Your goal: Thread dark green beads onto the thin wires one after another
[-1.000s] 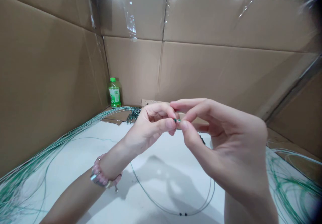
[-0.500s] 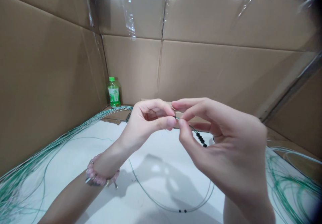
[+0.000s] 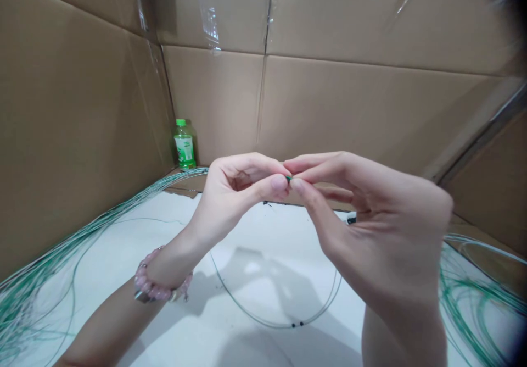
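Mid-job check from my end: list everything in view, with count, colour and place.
Cardboard walls: three sides visible, brown, left, back and right
Clear tape: several strips, shiny, on the walls
Bottle: one, green, back left corner
Left cord bundle: too many to count, green and white, left edge
Right cords: uncounted, green and white, right edge
Work surface: one, white, below the hands
Looped cord: one visible loop, pale green, front centre
Beads: two, black, on that loop
Small piece: one, green, between the fingertips
Bracelet: one, pink, left wrist
Left hand, right hand: two, bare, centre, pinching
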